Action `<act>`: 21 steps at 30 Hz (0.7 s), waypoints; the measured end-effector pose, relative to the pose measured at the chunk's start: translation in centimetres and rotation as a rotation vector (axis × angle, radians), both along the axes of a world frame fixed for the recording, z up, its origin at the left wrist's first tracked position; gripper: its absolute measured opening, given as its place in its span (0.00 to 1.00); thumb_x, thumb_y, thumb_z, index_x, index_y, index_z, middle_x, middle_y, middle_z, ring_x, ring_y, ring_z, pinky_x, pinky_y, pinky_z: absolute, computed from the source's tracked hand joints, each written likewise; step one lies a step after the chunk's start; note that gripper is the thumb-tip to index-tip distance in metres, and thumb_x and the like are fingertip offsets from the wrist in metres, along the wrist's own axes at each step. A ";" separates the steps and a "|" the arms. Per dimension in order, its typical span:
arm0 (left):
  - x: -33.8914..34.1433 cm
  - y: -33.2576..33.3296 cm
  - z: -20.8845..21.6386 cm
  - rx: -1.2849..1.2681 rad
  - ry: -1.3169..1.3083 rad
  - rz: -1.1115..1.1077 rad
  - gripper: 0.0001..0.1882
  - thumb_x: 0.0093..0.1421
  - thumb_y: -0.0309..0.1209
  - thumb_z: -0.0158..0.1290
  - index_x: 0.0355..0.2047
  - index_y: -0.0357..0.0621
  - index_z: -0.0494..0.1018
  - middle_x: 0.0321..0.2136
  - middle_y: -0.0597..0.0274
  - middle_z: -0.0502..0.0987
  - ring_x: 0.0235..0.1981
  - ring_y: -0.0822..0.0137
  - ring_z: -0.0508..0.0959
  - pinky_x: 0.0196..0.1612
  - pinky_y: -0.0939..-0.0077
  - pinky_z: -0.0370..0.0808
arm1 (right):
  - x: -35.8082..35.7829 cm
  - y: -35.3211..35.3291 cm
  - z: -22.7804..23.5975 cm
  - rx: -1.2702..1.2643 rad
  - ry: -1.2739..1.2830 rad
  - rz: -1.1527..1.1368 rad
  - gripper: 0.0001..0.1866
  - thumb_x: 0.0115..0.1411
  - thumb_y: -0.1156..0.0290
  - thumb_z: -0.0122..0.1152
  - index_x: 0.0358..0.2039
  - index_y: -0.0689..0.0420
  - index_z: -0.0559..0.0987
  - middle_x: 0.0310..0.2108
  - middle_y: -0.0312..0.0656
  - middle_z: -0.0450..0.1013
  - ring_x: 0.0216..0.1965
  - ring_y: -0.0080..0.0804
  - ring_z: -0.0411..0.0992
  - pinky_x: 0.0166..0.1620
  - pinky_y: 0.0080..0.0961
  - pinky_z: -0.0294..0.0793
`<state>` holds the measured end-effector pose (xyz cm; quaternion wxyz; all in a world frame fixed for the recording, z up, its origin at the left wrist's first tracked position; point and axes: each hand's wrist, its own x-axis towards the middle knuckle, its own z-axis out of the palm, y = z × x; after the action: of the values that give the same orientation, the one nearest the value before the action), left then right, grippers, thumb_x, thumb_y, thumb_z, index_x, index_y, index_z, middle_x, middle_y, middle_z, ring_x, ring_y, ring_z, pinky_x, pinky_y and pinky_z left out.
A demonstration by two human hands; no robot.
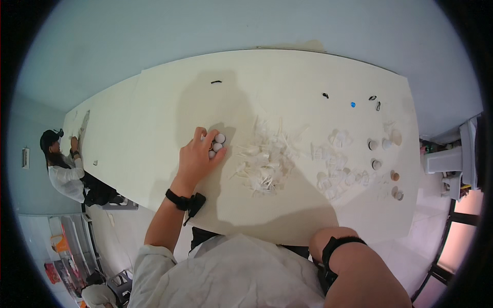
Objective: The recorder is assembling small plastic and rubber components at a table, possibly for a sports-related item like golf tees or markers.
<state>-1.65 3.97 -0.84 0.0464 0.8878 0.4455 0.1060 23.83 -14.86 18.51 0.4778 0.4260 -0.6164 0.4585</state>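
My left hand (196, 155) is over the table, left of the middle, with its fingers curled around a cluster of small white round pieces (218, 147). Several of them show between thumb and fingertips; the palm hides the rest. Just to the right lies a loose heap of clear and white plastic pieces (266, 159), some of them thin and stick-like. At the table's near edge, my right hand (327, 237) is bent back toward my body. Its fingers are hidden behind the wrist and a black band.
The white table (138, 118) meets the wall at the back. Clear plastic cups (334, 172) lie at right, beside several small round containers (376, 164). Small black pieces (373, 98) and a blue one (353, 104) are farther back. Another person (67, 174) works at the far left end.
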 end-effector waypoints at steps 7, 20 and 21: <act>-0.3 0.4 1.3 0.141 -0.041 -0.081 0.28 0.52 0.42 0.64 0.54 0.54 0.73 0.54 0.57 0.69 0.54 0.51 0.72 0.49 0.58 0.74 | -0.1 -0.1 0.1 -0.039 0.012 -0.058 0.03 0.48 0.72 0.63 0.25 0.53 0.82 0.27 0.40 0.77 0.28 0.39 0.76 0.28 0.36 0.74; -0.4 2.6 -1.2 -0.095 -0.268 -0.393 0.21 0.52 0.28 0.59 0.49 0.44 0.77 0.58 0.54 0.72 0.62 0.48 0.69 0.61 0.56 0.69 | -0.2 -0.3 0.1 -0.160 0.007 -0.111 0.06 0.52 0.67 0.59 0.25 0.53 0.81 0.25 0.39 0.75 0.25 0.37 0.74 0.25 0.36 0.72; -0.5 2.6 -1.2 -0.097 -0.269 -0.394 0.21 0.52 0.28 0.59 0.49 0.44 0.77 0.58 0.54 0.72 0.62 0.48 0.69 0.61 0.56 0.69 | -0.2 -0.3 0.1 -0.187 0.003 -0.098 0.06 0.52 0.67 0.59 0.26 0.54 0.81 0.25 0.39 0.75 0.25 0.37 0.74 0.25 0.36 0.72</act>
<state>-2.12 6.61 -2.05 0.1675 0.9321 0.2583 0.1909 23.58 -15.19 18.57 0.5385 0.3495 -0.5902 0.4894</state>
